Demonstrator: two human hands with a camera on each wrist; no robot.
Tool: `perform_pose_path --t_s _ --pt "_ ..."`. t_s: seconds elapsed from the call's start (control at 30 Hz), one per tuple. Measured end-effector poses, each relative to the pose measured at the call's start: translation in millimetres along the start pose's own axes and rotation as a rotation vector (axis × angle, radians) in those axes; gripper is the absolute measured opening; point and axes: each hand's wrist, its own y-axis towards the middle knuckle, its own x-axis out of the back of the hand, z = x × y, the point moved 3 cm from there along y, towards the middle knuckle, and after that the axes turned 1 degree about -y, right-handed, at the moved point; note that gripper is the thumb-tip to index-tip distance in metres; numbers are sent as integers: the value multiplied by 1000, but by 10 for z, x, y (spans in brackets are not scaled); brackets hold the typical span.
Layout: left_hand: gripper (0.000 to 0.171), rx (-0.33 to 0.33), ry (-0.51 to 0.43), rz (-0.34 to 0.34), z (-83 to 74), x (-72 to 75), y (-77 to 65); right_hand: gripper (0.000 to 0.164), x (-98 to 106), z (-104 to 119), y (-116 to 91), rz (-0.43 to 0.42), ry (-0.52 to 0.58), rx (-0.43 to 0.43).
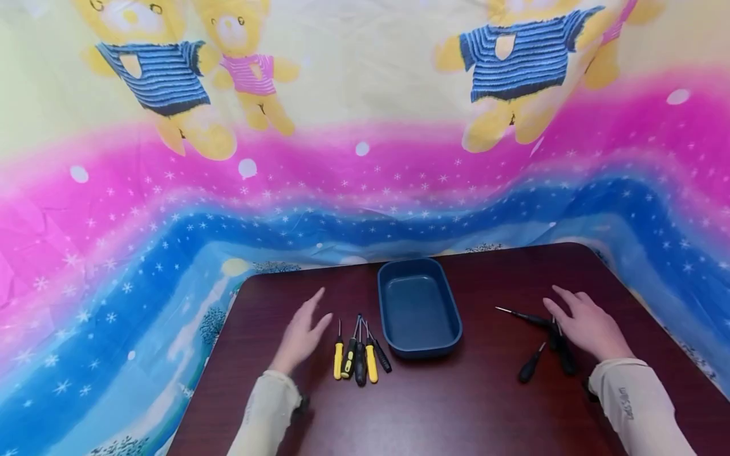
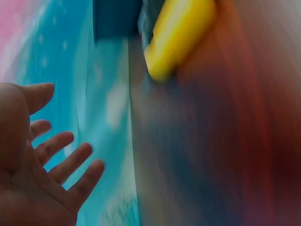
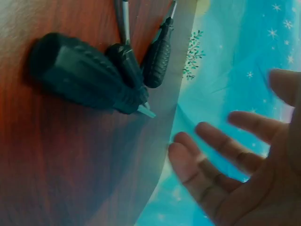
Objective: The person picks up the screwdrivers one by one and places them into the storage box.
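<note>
My left hand (image 1: 299,332), fingers spread and holding nothing, hovers over the table just left of a group of screwdrivers. That group has yellow-handled screwdrivers (image 1: 371,364) and black-handled ones (image 1: 360,367), lying side by side with shafts pointing away from me. On the other side, my right hand (image 1: 590,326) is spread over black screwdrivers (image 1: 529,367), partly covering them in the head view. In the right wrist view three black screwdrivers (image 3: 84,73) lie close together, apart from the fingers. A blurred yellow handle (image 2: 181,35) shows beyond the left hand in its wrist view.
A dark blue rectangular tray (image 1: 419,351) stands between the two screwdriver groups, near the back of the brown table (image 1: 410,411). Behind and beside the table hangs a printed cloth (image 1: 365,177) with bears and snowflakes.
</note>
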Motion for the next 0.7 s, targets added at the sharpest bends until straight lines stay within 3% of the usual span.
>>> perform_pose_path --t_s 0.13,0.23,0.33,0.5,0.7 --pt "62 -25 -99 43 -312 -305 222 76 -35 -96 -13 89 -34 -15" --pt "59 -44 -68 79 -532 -510 299 69 -75 -149 -45 166 -41 0" --pt "58 -44 -33 111 -682 -669 312 73 -130 -153 -85 250 5 -15" --pt "60 -20 -32 120 -785 -847 355 86 -194 -135 -128 317 88 -74" --pt "60 -15 35 51 -829 -959 422 78 -234 -106 -131 323 147 -77"
